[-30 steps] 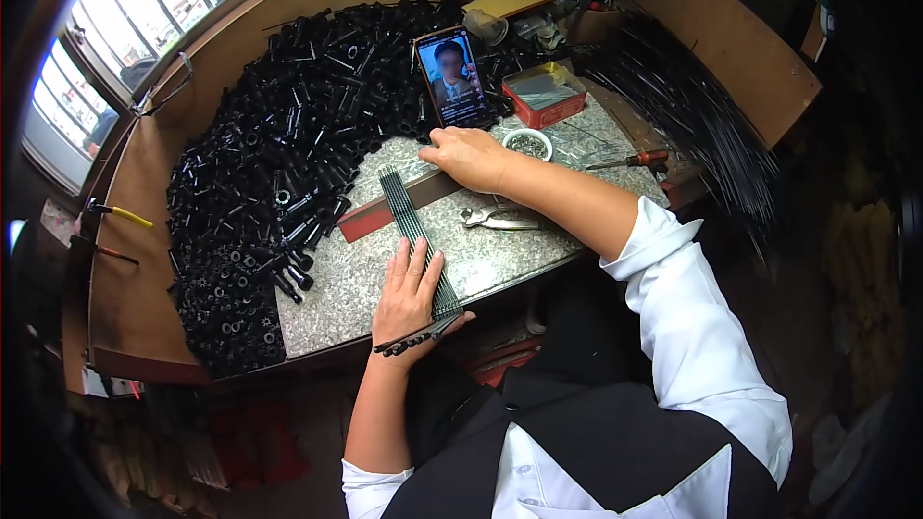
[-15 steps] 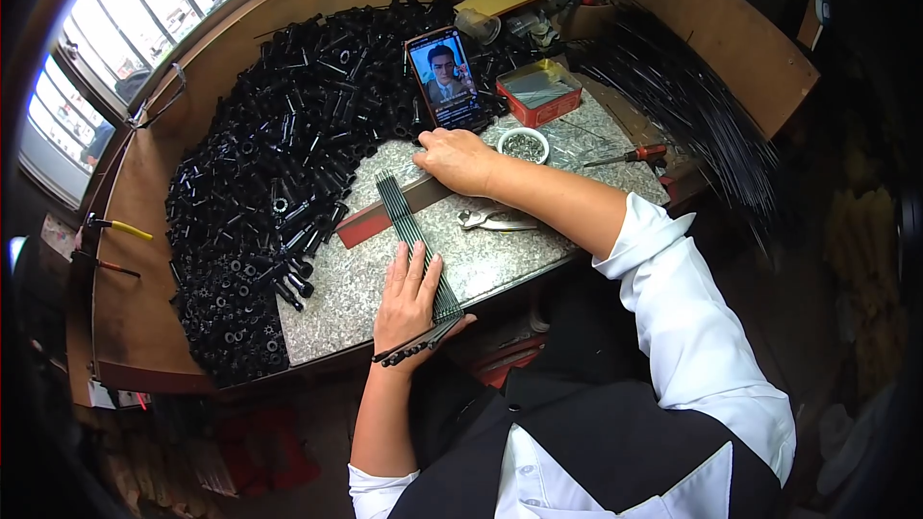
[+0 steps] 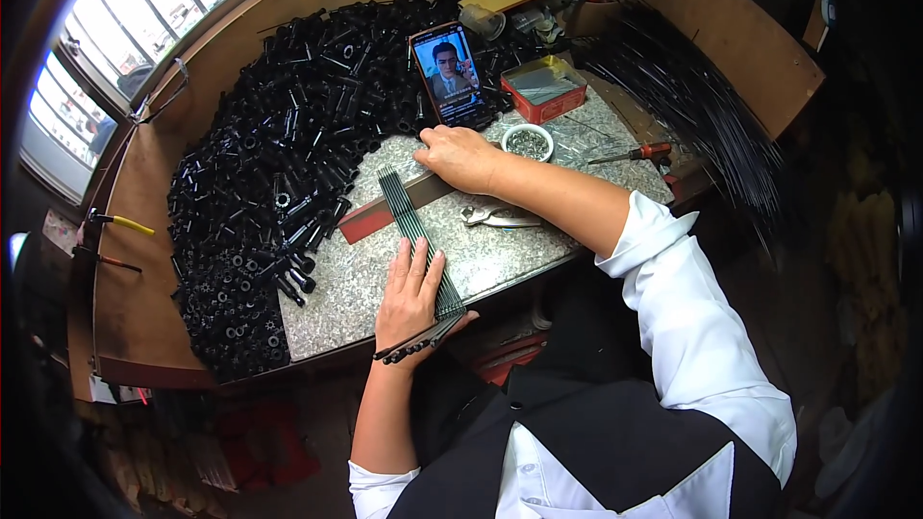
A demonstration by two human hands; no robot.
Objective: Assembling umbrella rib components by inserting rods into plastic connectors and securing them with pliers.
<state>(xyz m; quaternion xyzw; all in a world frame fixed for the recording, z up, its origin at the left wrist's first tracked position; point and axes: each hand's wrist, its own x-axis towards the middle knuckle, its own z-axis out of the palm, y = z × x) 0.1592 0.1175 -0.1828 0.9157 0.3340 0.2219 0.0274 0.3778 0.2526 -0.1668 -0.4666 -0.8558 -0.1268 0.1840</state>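
Note:
My left hand (image 3: 408, 303) lies over a bundle of thin dark jointed metal rods (image 3: 402, 205), fingers stretched along them and thumb at their near end. Folded sections of the rods cross above the wrist. Beyond the fingertips, the rods rest across a flat red-brown bar (image 3: 365, 222) on the speckled stone slab (image 3: 332, 312). My right hand (image 3: 460, 158) is closed with curled fingers above the bar's right part; whatever its fingertips grip is hidden. Metal pliers (image 3: 498, 218) lie just nearer than this hand, and a white bowl of small metal bits (image 3: 528, 143) stands to its right.
A heap of black tubular parts (image 3: 288, 125) covers the table's left and back. A phone (image 3: 445, 75) leans upright there. A red tin (image 3: 544, 91), a screwdriver (image 3: 630, 153) and long black rods (image 3: 697, 101) are at the right. Wooden boards (image 3: 154, 259) edge the table.
The view has shifted slightly. Both hands keep their places, the left over the rods and the right above the bar.

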